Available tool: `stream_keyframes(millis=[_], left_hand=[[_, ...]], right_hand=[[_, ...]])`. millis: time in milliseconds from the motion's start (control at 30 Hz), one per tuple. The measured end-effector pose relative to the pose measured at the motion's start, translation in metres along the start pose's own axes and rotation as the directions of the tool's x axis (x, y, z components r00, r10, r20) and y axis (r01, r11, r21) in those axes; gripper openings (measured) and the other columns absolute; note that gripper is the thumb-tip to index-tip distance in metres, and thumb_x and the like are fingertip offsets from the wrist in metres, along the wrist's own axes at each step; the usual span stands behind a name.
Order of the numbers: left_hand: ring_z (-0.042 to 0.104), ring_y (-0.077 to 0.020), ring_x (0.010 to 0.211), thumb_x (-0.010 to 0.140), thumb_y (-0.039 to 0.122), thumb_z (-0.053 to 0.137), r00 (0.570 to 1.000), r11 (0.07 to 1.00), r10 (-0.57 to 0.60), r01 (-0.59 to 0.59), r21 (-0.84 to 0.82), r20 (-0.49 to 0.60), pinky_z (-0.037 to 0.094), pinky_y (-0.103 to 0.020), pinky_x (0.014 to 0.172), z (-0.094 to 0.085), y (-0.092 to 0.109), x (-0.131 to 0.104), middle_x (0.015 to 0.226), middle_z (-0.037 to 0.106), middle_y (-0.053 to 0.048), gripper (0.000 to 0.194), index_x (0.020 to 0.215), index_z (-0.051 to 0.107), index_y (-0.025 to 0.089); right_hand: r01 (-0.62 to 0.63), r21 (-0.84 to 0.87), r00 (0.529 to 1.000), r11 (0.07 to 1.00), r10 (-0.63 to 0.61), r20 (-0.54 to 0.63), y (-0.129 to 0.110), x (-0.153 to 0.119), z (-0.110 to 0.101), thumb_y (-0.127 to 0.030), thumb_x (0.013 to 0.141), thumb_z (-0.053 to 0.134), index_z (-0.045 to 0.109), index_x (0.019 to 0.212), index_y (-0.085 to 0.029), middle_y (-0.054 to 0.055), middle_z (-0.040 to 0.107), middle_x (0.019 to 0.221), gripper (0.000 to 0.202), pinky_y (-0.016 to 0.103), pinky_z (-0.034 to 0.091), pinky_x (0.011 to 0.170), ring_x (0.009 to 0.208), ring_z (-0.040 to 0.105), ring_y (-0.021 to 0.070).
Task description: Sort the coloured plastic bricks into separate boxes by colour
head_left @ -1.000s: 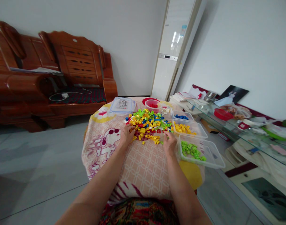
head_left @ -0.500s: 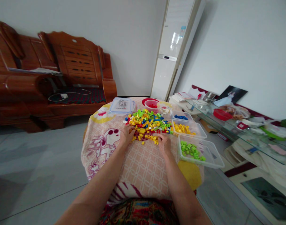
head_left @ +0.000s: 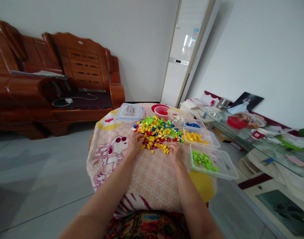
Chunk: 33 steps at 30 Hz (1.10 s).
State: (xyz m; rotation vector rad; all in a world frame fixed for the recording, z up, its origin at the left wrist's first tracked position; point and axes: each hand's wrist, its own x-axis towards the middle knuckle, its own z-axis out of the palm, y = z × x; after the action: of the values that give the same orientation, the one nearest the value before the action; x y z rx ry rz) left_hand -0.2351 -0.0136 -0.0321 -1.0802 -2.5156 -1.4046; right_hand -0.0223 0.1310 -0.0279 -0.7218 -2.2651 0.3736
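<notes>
A mixed pile of small toy building bricks [head_left: 158, 127] in yellow, green, blue, red and white lies on the cloth in front of me. My left hand [head_left: 135, 142] rests at the pile's left edge, fingers curled inward beside yellow bricks. At the front right edge, my right hand [head_left: 176, 152] has its fingertips drawn together against loose yellow bricks [head_left: 165, 148]. What either hand pinches is too small to make out. To the right stand clear plastic boxes holding blue bricks [head_left: 192, 125], yellow bricks [head_left: 193, 136] and green bricks [head_left: 203, 160].
A round tub [head_left: 162, 113] with red bricks stands behind the pile, near white bricks [head_left: 176, 118]. A clear lidded box [head_left: 129, 112] lies at the back left. A cluttered glass shelf [head_left: 244, 136] is on the right, a wooden bench [head_left: 79, 73] on the left.
Both hands stay almost where they were; the right fingers have shifted slightly at the yellow bricks. The view has moved a little.
</notes>
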Motion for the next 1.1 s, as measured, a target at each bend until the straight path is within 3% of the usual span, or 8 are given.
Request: stream_keyframes(millis=[100, 267, 400, 533, 633, 767, 900, 1100], left_hand=[[0.059, -0.0257, 0.116, 0.079, 0.028, 0.056, 1.000, 1.000, -0.004, 0.004, -0.009, -0.004, 0.046, -0.040, 0.103, 0.000, 0.000, 0.000, 0.129, 0.062, -0.008, 0.027, 0.096, 0.075, 0.020], [0.058, -0.0258, 0.116, 0.079, 0.028, 0.055, 1.000, 1.000, 0.000, 0.000, -0.007, -0.004, 0.045, -0.041, 0.104, 0.000, 0.002, 0.000, 0.128, 0.062, -0.008, 0.028, 0.096, 0.075, 0.020], [0.058, -0.0264, 0.117, 0.079, 0.027, 0.056, 1.000, 1.000, -0.005, 0.005, -0.003, -0.004, 0.045, -0.041, 0.104, -0.002, 0.004, -0.001, 0.129, 0.062, -0.008, 0.027, 0.097, 0.075, 0.020], [0.058, -0.0264, 0.117, 0.080, 0.026, 0.056, 1.000, 1.000, -0.015, 0.015, -0.002, 0.000, 0.045, -0.040, 0.103, -0.003, 0.005, -0.001, 0.130, 0.061, -0.009, 0.027, 0.097, 0.075, 0.019], [0.058, -0.0263, 0.117, 0.079, 0.026, 0.056, 1.000, 1.000, -0.011, 0.011, -0.004, 0.002, 0.045, -0.040, 0.104, -0.002, 0.004, -0.001, 0.129, 0.061, -0.009, 0.027, 0.097, 0.074, 0.018], [0.058, -0.0258, 0.116, 0.079, 0.027, 0.054, 1.000, 1.000, 0.005, -0.005, -0.003, 0.002, 0.045, -0.040, 0.104, -0.003, 0.004, -0.002, 0.130, 0.061, -0.008, 0.028, 0.097, 0.075, 0.020], [0.058, -0.0260, 0.118, 0.079, 0.027, 0.055, 1.000, 1.000, 0.008, -0.008, 0.002, 0.003, 0.044, -0.040, 0.105, -0.003, 0.003, -0.001, 0.130, 0.061, -0.009, 0.028, 0.097, 0.075, 0.019], [0.057, -0.0250, 0.119, 0.080, 0.026, 0.055, 1.000, 1.000, -0.011, 0.011, 0.007, 0.014, 0.043, -0.040, 0.107, -0.003, 0.004, -0.001, 0.131, 0.060, -0.008, 0.028, 0.100, 0.074, 0.019]], right_hand=[[0.028, -0.010, 0.997, 1.000, -0.027, 0.065, 0.000, 0.001, 0.001, -0.002, 0.068, 0.049, 0.074, 0.069, -0.024, 0.003, 0.075, 0.098, 0.034, 0.038, 0.039, 0.102, 0.099, 0.061, 0.0201], [0.030, -0.018, 0.995, 0.999, -0.028, 0.094, 0.001, 0.000, 0.005, -0.002, 0.068, 0.048, 0.075, 0.072, -0.023, 0.005, 0.075, 0.091, 0.034, 0.037, 0.040, 0.100, 0.097, 0.062, 0.0201], [0.004, -0.022, 1.000, 1.000, -0.004, -0.023, 0.003, 0.002, 0.001, -0.003, 0.070, 0.045, 0.075, 0.093, -0.019, 0.009, 0.070, 0.109, 0.040, 0.039, 0.040, 0.103, 0.109, 0.058, 0.0222], [-0.078, -0.041, 0.963, 0.996, 0.064, -0.261, 0.008, 0.009, -0.010, -0.008, 0.076, 0.044, 0.056, 0.130, -0.010, 0.018, 0.036, 0.152, 0.056, 0.049, 0.029, 0.113, 0.143, 0.027, 0.0288], [-0.129, -0.035, 0.948, 0.991, 0.113, -0.296, 0.011, 0.011, -0.015, -0.009, 0.078, 0.043, 0.049, 0.137, -0.009, 0.019, 0.021, 0.158, 0.059, 0.053, 0.026, 0.115, 0.148, 0.014, 0.0309], [-0.104, -0.015, 0.971, 0.994, 0.099, -0.220, 0.008, 0.005, -0.011, -0.009, 0.080, 0.041, 0.055, 0.131, -0.010, 0.018, 0.041, 0.148, 0.052, 0.045, 0.031, 0.114, 0.141, 0.032, 0.0267], [-0.035, -0.009, 0.993, 0.999, 0.034, -0.115, -0.004, -0.001, -0.004, -0.014, 0.086, 0.043, 0.065, 0.118, -0.014, 0.013, 0.067, 0.115, 0.039, 0.039, 0.040, 0.104, 0.112, 0.057, 0.0230], [0.082, 0.021, 0.992, 0.996, -0.084, 0.091, -0.020, -0.003, 0.002, -0.018, 0.084, 0.057, 0.071, 0.102, -0.023, 0.006, 0.071, 0.102, 0.023, 0.034, 0.044, 0.095, 0.101, 0.060, 0.0214]])
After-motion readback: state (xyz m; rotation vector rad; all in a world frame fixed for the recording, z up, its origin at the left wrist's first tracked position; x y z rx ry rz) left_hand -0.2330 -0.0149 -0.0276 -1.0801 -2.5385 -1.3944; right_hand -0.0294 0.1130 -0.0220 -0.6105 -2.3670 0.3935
